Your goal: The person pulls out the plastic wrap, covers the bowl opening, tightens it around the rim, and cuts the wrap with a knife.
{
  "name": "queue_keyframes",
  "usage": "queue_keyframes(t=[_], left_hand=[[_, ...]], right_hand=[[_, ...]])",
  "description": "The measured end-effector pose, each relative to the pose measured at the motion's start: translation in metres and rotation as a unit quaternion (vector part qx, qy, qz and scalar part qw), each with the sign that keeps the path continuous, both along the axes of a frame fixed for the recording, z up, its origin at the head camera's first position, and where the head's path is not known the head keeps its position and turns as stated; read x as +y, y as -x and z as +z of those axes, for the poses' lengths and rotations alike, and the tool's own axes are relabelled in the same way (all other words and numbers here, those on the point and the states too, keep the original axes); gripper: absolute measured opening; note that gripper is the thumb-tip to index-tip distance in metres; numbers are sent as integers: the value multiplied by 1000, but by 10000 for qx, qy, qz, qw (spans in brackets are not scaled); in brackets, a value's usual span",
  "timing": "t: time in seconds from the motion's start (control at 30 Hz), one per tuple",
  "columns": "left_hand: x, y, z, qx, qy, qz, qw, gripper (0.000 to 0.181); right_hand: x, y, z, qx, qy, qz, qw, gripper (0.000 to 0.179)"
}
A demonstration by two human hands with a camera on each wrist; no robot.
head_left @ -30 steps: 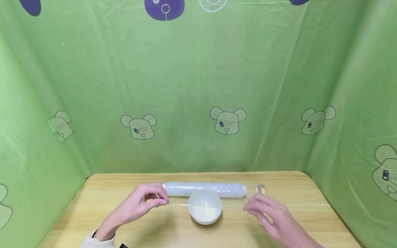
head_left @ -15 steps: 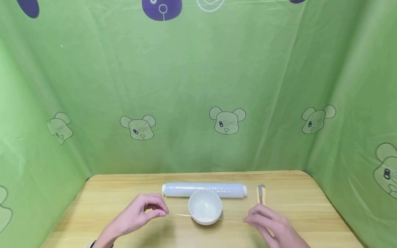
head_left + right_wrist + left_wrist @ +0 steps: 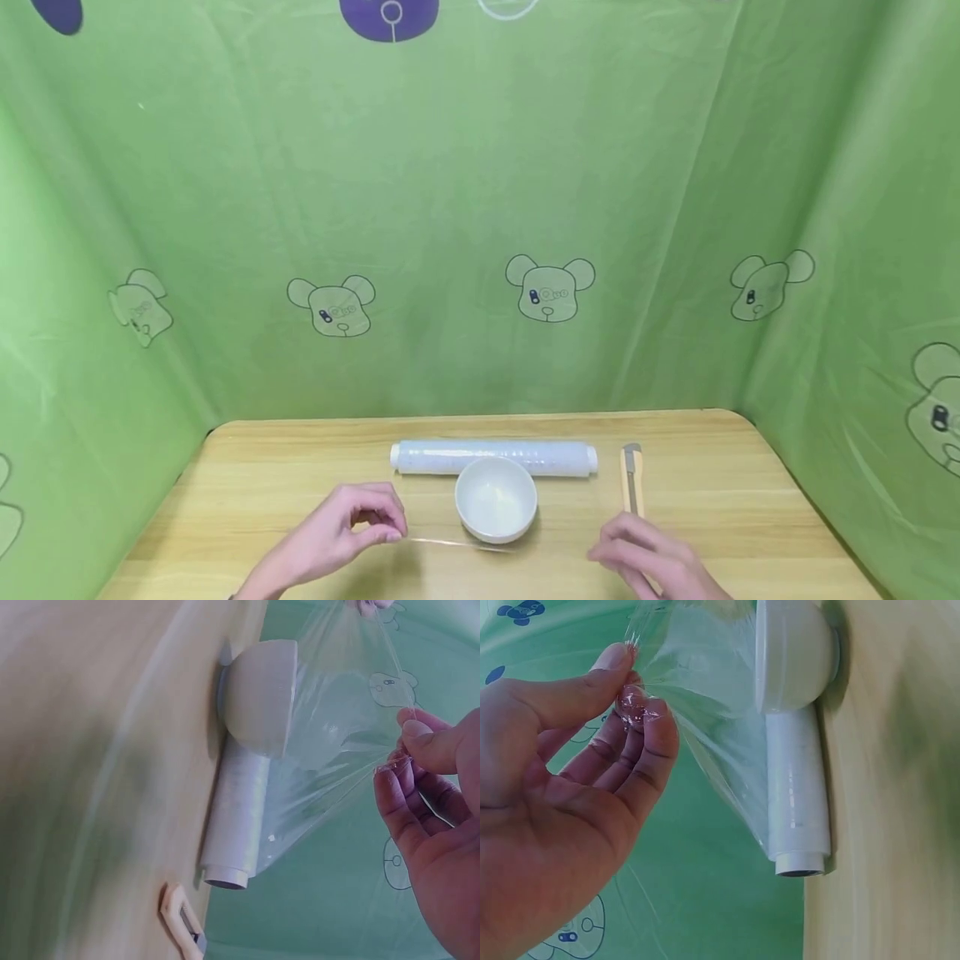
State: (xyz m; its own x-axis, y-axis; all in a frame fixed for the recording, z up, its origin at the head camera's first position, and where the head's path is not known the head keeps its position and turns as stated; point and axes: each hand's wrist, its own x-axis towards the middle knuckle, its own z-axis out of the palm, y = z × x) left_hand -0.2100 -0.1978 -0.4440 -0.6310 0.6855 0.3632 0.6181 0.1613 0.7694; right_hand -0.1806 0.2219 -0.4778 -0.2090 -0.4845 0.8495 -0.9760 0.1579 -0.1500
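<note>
A clear sheet of plastic wrap [image 3: 712, 727] runs from its roll [image 3: 420, 457] up over the white bowl [image 3: 496, 500]. My left hand [image 3: 352, 529] pinches one corner of the sheet between thumb and fingers, left of the bowl. On the bowl's right, the other corner is pinched by my right hand [image 3: 442, 795]. Between the hands, the front edge of the film is stretched nearly straight and shows as a thin bright line in the head view. The bowl stands upright in front of the roll, and both wrist views show the film above its rim.
A box cutter [image 3: 632, 479] with an orange body lies on the wooden table [image 3: 285, 454], right of the roll and just beyond my right hand. Green cloth [image 3: 450, 358] with bear prints hangs around the back and sides.
Both hands have come a little nearer to me, drawing the film's front edge from above the middle of the bowl to past its near rim. More of the box cutter shows.
</note>
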Motion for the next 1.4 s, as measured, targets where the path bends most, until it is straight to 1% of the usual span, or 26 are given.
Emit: queue_keyframes(t=[0.1, 0.2, 0.27, 0.4, 0.5, 0.6, 0.77, 0.87, 0.97, 1.03, 1.1, 1.17, 1.27, 1.4], left_hand=[[0, -1, -3, -44, 55, -14, 10000, 18], [0, -2, -7, -113, 112, -48, 9999, 18], [0, -3, -9, -167, 135, -50, 9998, 17], [-1, -4, -14, -276, 187, -8, 9994, 14], [-1, -4, -19, -266, 253, 3, 9993, 9], [-1, -3, -25, -181, 282, -35, 9994, 7], [-1, -3, -34, -28, 226, -141, 9996, 6], [-1, -2, -38, -68, 220, -180, 9996, 6], [-1, -1, -41, -185, 276, -218, 9992, 6], [-1, -1, -43, -242, 334, -243, 9989, 6], [-1, -1, -45, -274, 385, -265, 9985, 6], [-1, -2, -47, -259, 431, -262, 9984, 6], [0, -2, -50, -271, 483, -207, 9983, 5], [3, -1, -54, -335, 638, 35, 9974, 4]], right_hand=[[-1, -1, -5, -115, -5, 34, 9999, 27], [-1, -3, -12, -207, -19, 3, 9998, 27], [-2, -3, -17, -223, -29, -87, 9997, 20], [-1, -5, -26, -351, -110, -244, 9990, 17], [0, -7, -32, -467, -174, -401, 9980, 17], [0, -8, -37, -623, -231, -563, 9962, 18], [-1, -6, -45, -715, -291, -467, 9959, 15], [-1, -6, -49, -739, -325, -429, 9958, 12], [-1, -6, -53, -811, -340, -418, 9952, 9], [-1, -6, -55, -823, -340, -371, 9953, 17], [-2, -6, -57, -836, -356, -367, 9952, 28], [-3, -7, -59, -886, -385, -406, 9945, 36], [-4, -8, -63, -977, -440, -505, 9930, 38], [-5, -6, -66, -1175, -643, -680, 9886, 34]])
